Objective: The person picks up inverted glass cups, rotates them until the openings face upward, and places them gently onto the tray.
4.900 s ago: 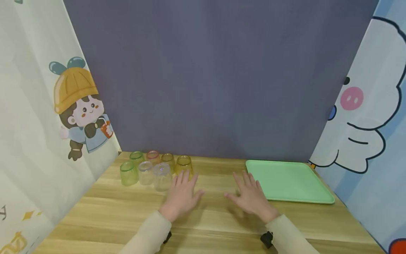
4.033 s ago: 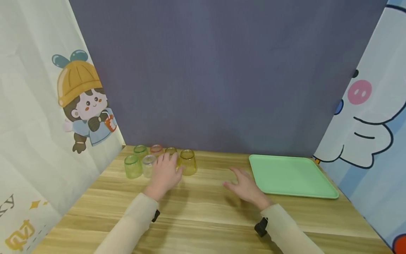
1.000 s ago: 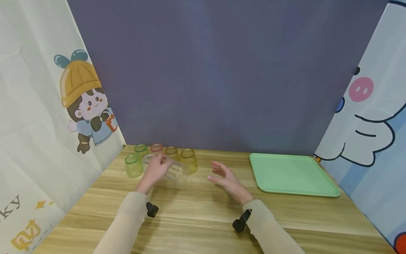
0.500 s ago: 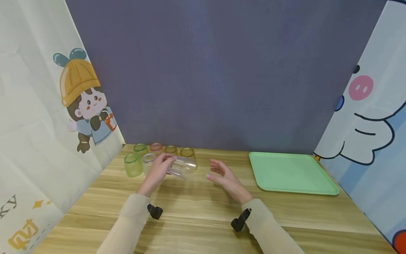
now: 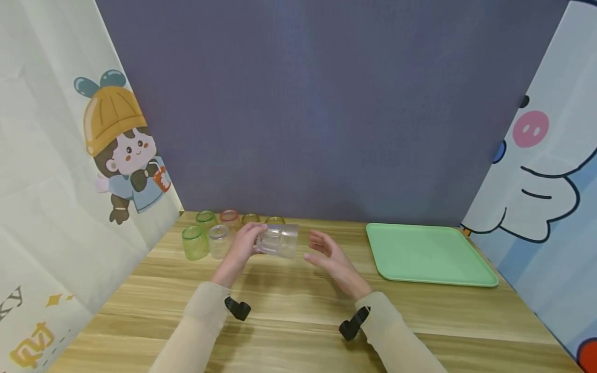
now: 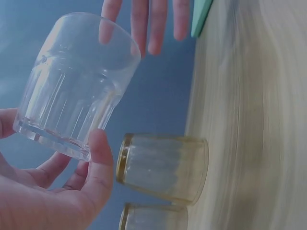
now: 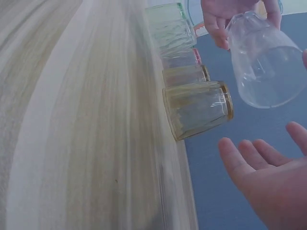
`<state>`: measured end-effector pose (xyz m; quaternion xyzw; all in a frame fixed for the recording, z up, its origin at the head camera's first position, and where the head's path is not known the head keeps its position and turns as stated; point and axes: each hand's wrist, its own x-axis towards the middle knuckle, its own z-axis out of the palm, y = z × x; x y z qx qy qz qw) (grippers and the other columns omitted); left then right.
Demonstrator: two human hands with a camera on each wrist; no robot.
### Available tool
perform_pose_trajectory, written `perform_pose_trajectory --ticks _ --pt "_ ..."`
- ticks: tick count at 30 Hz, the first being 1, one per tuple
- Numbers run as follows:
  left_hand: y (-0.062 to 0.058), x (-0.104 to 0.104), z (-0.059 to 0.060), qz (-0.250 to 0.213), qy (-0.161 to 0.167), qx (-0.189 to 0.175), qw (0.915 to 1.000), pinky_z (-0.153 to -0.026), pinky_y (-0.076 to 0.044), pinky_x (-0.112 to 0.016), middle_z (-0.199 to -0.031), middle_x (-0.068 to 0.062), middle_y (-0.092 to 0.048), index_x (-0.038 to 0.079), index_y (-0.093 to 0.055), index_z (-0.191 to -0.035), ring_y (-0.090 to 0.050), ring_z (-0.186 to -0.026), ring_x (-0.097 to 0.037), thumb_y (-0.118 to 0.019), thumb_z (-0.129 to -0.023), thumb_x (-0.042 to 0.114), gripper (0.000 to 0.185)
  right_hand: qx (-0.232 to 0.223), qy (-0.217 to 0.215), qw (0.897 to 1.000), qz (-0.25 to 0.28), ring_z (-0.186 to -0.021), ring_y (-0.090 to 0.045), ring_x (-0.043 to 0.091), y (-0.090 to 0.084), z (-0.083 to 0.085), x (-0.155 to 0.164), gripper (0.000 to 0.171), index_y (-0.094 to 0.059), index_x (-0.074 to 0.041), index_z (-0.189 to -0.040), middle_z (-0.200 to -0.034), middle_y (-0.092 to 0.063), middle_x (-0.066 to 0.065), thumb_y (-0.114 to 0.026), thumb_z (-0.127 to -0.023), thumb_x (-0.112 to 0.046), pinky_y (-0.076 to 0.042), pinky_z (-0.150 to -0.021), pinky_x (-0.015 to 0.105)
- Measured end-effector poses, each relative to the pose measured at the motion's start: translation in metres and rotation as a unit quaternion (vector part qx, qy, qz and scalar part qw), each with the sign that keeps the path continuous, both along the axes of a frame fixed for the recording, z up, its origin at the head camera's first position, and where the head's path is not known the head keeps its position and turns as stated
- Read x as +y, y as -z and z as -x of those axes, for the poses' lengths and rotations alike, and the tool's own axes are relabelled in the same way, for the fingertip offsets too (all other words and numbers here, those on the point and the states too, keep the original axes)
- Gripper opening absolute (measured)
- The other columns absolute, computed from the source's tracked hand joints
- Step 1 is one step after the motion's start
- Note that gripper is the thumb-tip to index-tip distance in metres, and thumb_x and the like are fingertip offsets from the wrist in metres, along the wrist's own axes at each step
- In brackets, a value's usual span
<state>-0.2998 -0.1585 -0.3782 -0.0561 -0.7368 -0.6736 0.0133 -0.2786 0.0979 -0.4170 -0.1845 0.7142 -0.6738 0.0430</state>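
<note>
Fingers of the left hand curl round the base of a clear tumbler, lifted sideways off the surface with its mouth toward 3 o'clock, where the right hand waits with loosely spread fingers, holding nothing.

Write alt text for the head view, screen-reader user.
A left hand holds a clear cup on its side above a wooden table, the open right hand beside it. Upturned coloured cups stand behind; a green tray lies to the right.
</note>
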Motion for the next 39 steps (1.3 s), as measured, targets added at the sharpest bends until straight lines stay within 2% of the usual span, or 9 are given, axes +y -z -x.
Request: perform_pose_trajectory --ticks 4,6,12,16,23,29,36,39 --pt "0.000 0.006 -0.001 -0.033 0.016 -0.022 0.9991 -0.075 -0.055 -0.031 -0.108 -0.015 -0.060 -0.005 -0.053 -0.130 -0.059 -0.085 -0.018 -0.050 -0.105 0.027 0.041 0.001 0.001 1.000 0.005 -0.145 -0.035 0.036 -0.003 -0.001 0.001 0.077 -0.034 -0.013 -0.157 -0.158 -0.038 0.010 -0.075 -0.093 -0.023 -0.032 -0.115 0.056" --pt "0.001 0.008 -0.001 -0.036 0.021 -0.027 0.9988 -0.073 -0.055 -0.029 -0.105 -0.013 -0.059 -0.006 -0.053 -0.129 -0.058 -0.083 -0.017 -0.049 -0.105 0.027 0.041 0.001 0.000 1.000 0.009 -0.145 -0.035 0.036 -0.005 -0.001 0.001 0.077 -0.034 -0.014 -0.157 -0.158 -0.038 0.010 -0.075 -0.093 -0.022 -0.031 -0.115 0.056" --pt "0.009 0.017 0.000 -0.038 0.026 -0.031 0.9984 -0.071 -0.054 -0.029 -0.107 -0.017 -0.060 -0.008 -0.053 -0.128 -0.057 -0.082 -0.017 -0.050 -0.104 0.025 0.041 0.003 0.008 1.000 0.019 -0.144 -0.036 0.034 -0.008 -0.003 0.001 0.076 -0.036 -0.015 -0.156 -0.157 -0.039 0.012 -0.075 -0.092 -0.020 -0.031 -0.116 0.056" --pt "0.012 0.022 -0.001 -0.042 0.033 -0.033 0.9980 -0.073 -0.055 -0.031 -0.101 -0.010 -0.060 -0.006 -0.055 -0.125 -0.058 -0.082 -0.017 -0.051 -0.103 0.024 0.038 0.000 0.007 1.000 0.025 -0.143 -0.037 0.034 -0.008 -0.003 0.001 0.077 -0.036 -0.013 -0.156 -0.156 -0.040 0.013 -0.075 -0.091 -0.019 -0.032 -0.115 0.055" --pt "0.011 0.032 -0.006 -0.042 0.044 -0.030 0.9977 -0.076 -0.056 -0.032 -0.113 -0.018 -0.059 -0.006 -0.053 -0.129 -0.059 -0.086 -0.019 -0.052 -0.103 0.025 0.040 -0.009 0.005 0.999 0.034 -0.143 -0.036 0.034 -0.009 -0.002 0.004 0.076 -0.036 -0.014 -0.156 -0.156 -0.039 0.016 -0.075 -0.091 -0.018 -0.035 -0.113 0.054" --pt "0.013 0.039 -0.004 -0.043 0.053 -0.032 0.9972 -0.075 -0.057 -0.032 -0.111 -0.017 -0.059 -0.006 -0.053 -0.129 -0.060 -0.086 -0.020 -0.055 -0.102 0.028 0.043 -0.021 0.001 0.999 0.045 -0.141 -0.039 0.034 -0.009 -0.002 0.009 0.076 -0.035 -0.016 -0.156 -0.155 -0.041 0.015 -0.074 -0.091 -0.015 -0.039 -0.111 0.050" --pt "0.017 0.046 -0.006 -0.046 0.065 -0.029 0.9964 -0.073 -0.057 -0.034 -0.114 -0.023 -0.058 -0.005 -0.053 -0.125 -0.060 -0.086 -0.021 -0.056 -0.102 0.027 0.040 -0.021 -0.008 0.999 0.049 -0.138 -0.039 0.044 -0.008 -0.001 0.017 0.077 -0.035 -0.011 -0.156 -0.151 -0.043 0.022 -0.074 -0.090 -0.013 -0.046 -0.104 0.045" --pt "0.018 0.048 -0.008 -0.045 0.067 -0.025 0.9964 -0.074 -0.058 -0.035 -0.114 -0.021 -0.058 -0.004 -0.053 -0.125 -0.060 -0.087 -0.022 -0.056 -0.102 0.027 0.039 -0.016 -0.013 0.999 0.048 -0.135 -0.043 0.042 -0.009 -0.001 0.020 0.075 -0.037 -0.010 -0.154 -0.148 -0.045 0.023 -0.074 -0.089 -0.011 -0.049 -0.101 0.043"
